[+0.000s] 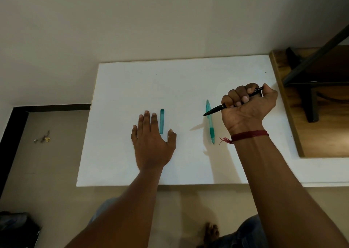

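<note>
My right hand (247, 106) grips a black pen (213, 110) in a fist above the white table (117, 89), its tip pointing left and slightly down. Just below that tip a teal pen (210, 124) lies lengthwise on the table, left of my right wrist. My left hand (153, 140) rests flat on the table with its fingers straight. A small teal rectangular case (161, 121) lies between its index finger and thumb, close beside the finger.
A wooden shelf unit (321, 115) with dark metal legs stands against the table's right side. The wall runs behind the table. Bits of litter (42, 137) lie on the floor to the left, a dark bag (17, 227) at bottom left.
</note>
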